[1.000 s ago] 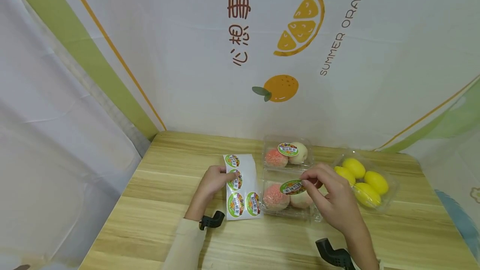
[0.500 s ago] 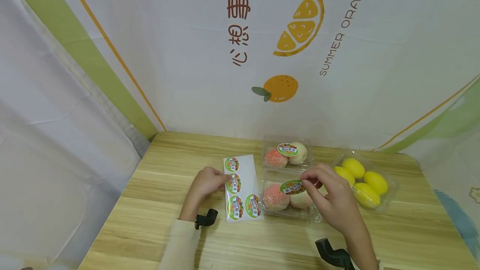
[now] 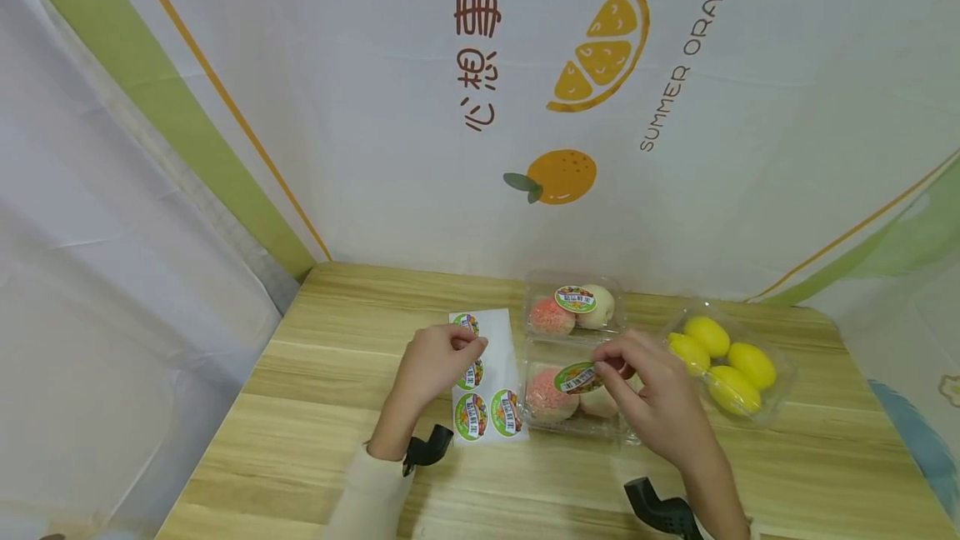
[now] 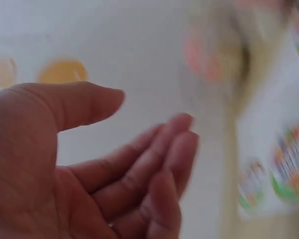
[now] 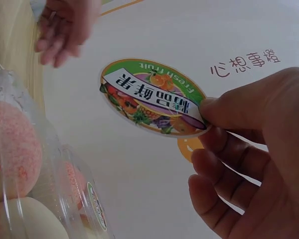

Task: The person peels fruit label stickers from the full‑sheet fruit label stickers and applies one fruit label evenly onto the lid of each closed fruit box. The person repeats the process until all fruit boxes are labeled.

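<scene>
Nearest, I find the right grip [image 3: 658, 403] pinching the loose sticker [image 3: 576, 379] by one end above the front fruit box [image 3: 537, 355], while the left grip [image 3: 437, 363], loosely parted and holding nothing, hangs over the sticker sheet [image 3: 495, 344] on the bench [image 3: 517, 490]. To manage this well, I would pinch only the very edge, hold it level and let nothing touch its underside; farther back stands the rear fruit box [image 3: 542, 287], an oval label [image 3: 576, 299] on top.
</scene>
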Demonstrator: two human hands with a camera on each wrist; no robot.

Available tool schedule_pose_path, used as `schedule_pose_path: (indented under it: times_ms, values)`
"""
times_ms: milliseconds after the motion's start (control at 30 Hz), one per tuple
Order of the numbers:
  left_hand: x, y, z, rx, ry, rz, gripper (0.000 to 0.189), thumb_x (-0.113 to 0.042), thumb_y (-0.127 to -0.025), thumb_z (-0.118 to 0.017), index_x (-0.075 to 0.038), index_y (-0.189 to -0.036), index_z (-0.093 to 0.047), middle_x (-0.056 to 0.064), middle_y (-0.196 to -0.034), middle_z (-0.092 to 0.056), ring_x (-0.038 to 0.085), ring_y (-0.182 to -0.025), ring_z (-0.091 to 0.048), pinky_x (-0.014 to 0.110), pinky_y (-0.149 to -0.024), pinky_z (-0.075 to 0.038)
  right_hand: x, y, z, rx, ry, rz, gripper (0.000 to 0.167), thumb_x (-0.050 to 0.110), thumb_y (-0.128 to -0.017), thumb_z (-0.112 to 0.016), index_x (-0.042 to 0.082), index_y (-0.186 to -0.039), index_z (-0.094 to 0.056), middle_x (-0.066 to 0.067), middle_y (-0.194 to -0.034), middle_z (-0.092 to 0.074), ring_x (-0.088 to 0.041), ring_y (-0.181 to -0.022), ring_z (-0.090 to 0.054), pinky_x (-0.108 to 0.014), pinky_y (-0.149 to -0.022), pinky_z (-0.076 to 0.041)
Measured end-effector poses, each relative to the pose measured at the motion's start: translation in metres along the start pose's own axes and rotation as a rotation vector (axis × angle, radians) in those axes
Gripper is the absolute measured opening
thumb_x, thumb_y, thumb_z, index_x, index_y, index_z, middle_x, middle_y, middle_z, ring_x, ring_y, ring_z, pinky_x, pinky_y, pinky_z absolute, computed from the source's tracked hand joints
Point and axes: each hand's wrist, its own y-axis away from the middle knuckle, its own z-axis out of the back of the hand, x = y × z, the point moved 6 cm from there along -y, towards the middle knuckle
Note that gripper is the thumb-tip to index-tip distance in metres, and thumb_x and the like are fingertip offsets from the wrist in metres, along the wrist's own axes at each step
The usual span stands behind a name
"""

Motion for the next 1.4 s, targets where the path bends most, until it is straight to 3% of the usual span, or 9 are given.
schedule_pose_path:
  times_ms: [167,367,600,800,1233,1400]
  values:
    - [-0.047,0.014,-0.014,0.002,0.103,-0.173,0.009,-0.02,-0.104,-0.075,-0.014,-0.103,-0.082,-0.008,-0.09,-0.077,0.011,-0.083,-0.073,0.034,-0.073,-0.061,0.002,-0.001,-0.004,0.013,0.007,0.019,0.03,-0.01,-0.091,-0.081,0.017,-0.103,-0.074,0.012,-0.098,-0.068,-0.007,-0.084,-0.061,-0.019,-0.066,-0.051]
    - [-0.07,0.023,-0.036,0.036,0.206,-0.308,0.008,-0.02,-0.102,-0.078,-0.016,-0.108,-0.08,-0.01,-0.098,-0.078,0.007,-0.092,-0.072,0.029,-0.077,-0.06,0.005,-0.001,-0.01,0.027,0.007,0.034,0.032,-0.01,-0.091,-0.082,0.018,-0.103,-0.074,0.012,-0.098,-0.066,-0.008,-0.085,-0.06,-0.025,-0.066,-0.054]
    - [-0.079,0.027,-0.048,0.045,0.211,-0.4,0.009,-0.017,-0.096,-0.083,-0.014,-0.105,-0.081,-0.008,-0.101,-0.079,0.006,-0.093,-0.071,0.035,-0.079,-0.063,0.009,-0.001,-0.02,0.066,-0.015,0.063,0.031,-0.008,-0.093,-0.081,0.02,-0.104,-0.073,0.014,-0.098,-0.065,-0.006,-0.084,-0.057,-0.028,-0.067,-0.052]
    - [-0.082,0.028,-0.051,0.039,0.196,-0.45,0.007,-0.011,-0.093,-0.083,-0.016,-0.097,-0.081,-0.008,-0.096,-0.078,0.002,-0.086,-0.068,0.028,-0.078,-0.06,0.011,-0.001,-0.023,0.072,-0.022,0.072,0.031,-0.007,-0.093,-0.081,0.021,-0.104,-0.073,0.014,-0.098,-0.066,-0.005,-0.084,-0.06,-0.03,-0.067,-0.054]
    - [-0.084,0.028,-0.054,0.046,0.186,-0.455,0.007,-0.009,-0.094,-0.081,-0.014,-0.09,-0.082,-0.007,-0.086,-0.077,-0.003,-0.074,-0.065,0.024,-0.074,-0.058,0.013,-0.002,-0.025,0.094,-0.018,0.042,0.029,-0.003,-0.096,-0.081,0.024,-0.104,-0.074,0.016,-0.098,-0.067,-0.004,-0.082,-0.059,-0.029,-0.066,-0.053]
    - [-0.084,0.029,-0.055,0.038,0.178,-0.46,0.006,-0.01,-0.094,-0.081,-0.013,-0.09,-0.082,-0.007,-0.085,-0.078,-0.004,-0.073,-0.064,0.024,-0.075,-0.058,0.012,-0.001,-0.023,0.084,0.004,0.01,0.023,0.0,-0.097,-0.081,0.019,-0.108,-0.076,0.014,-0.1,-0.068,-0.006,-0.088,-0.062,-0.03,-0.068,-0.056]
